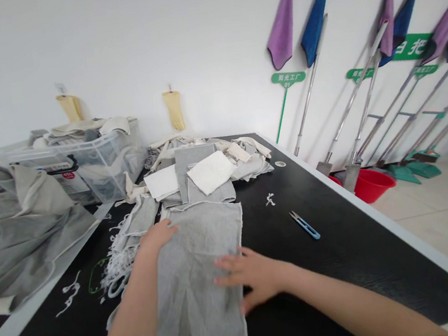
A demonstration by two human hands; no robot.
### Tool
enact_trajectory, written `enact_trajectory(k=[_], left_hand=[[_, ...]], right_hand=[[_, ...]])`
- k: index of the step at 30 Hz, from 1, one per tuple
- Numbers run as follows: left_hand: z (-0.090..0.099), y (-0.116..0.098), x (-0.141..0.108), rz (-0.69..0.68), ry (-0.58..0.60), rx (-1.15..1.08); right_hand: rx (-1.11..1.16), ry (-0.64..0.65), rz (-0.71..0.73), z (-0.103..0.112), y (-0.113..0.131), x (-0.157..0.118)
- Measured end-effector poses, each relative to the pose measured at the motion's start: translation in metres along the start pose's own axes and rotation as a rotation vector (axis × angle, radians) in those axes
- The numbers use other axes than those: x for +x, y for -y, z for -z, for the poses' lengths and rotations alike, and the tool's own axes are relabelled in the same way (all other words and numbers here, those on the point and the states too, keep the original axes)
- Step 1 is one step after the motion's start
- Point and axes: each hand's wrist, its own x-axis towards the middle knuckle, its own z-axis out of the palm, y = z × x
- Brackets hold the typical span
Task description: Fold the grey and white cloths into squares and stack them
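A grey rectangular cloth with pale stitched edges lies flat on the black table in front of me. My left hand rests at its upper left edge, fingers stretched out over the fabric. Spread fingers of my right hand, slightly blurred, lie over the cloth's right edge; the hand grips nothing. Just beyond the cloth sit folded grey cloths and a folded white cloth. A pair of blue-handled thread snips lies to the right of my right hand.
Left of the cloth is a heap of white thread scraps. A clear plastic bin full of cloths stands at the back left, with a grey cloth pile before it. Red buckets and mop handles stand beyond the table's right edge.
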Motion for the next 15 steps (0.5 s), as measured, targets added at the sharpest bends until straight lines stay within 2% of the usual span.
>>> enact_trajectory(k=[1, 2, 4, 8, 11, 15], left_hand=[[0.000, -0.001, -0.001, -0.007, -0.002, -0.012], [0.000, -0.001, -0.003, -0.015, -0.004, -0.023], [0.001, -0.001, -0.005, -0.025, -0.006, -0.037], [0.005, 0.005, -0.012, -0.072, 0.000, -0.035], [0.006, 0.012, -0.018, -0.144, 0.001, -0.041], [0.000, 0.017, -0.025, -0.159, 0.055, -0.043]], right_hand=[[0.040, 0.056, 0.121, -0.011, 0.014, -0.002], [0.071, 0.076, 0.173, -0.021, 0.025, -0.004], [0.105, 0.058, 0.162, -0.035, 0.036, -0.009], [0.152, -0.015, 0.040, -0.040, 0.029, -0.023], [0.185, -0.033, -0.078, -0.031, 0.014, -0.040], [0.197, -0.063, -0.286, -0.017, -0.002, -0.063]])
